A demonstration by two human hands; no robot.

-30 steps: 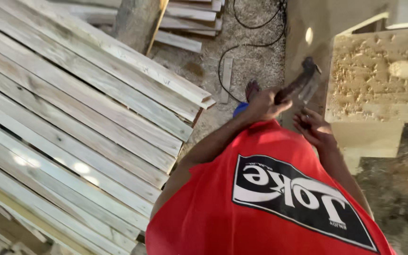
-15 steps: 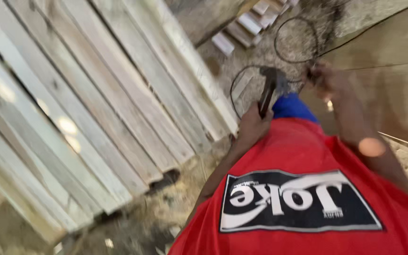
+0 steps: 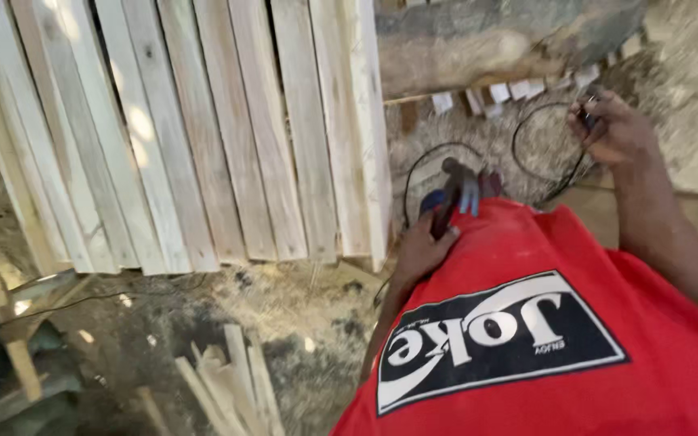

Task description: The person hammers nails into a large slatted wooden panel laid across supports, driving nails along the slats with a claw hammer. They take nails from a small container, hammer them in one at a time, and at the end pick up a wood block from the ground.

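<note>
Sawdust-strewn ground (image 3: 300,307) lies beside pale planks (image 3: 228,129); left hand (image 3: 422,250) fingers grip a claw hammer (image 3: 454,194), right hand (image 3: 616,129) fingers pinch a black cable (image 3: 543,173).

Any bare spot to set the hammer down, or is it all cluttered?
Bare sawdust ground lies between the plank stack and the wood offcuts. Crowded ahead: black cable loops around the left hand, which holds the hammer, and the right hand.

Single head-worn view, looking steeply down past a red shirt (image 3: 559,339) toward leaning planks (image 3: 203,137) and sawdust-strewn ground (image 3: 284,307).
</note>
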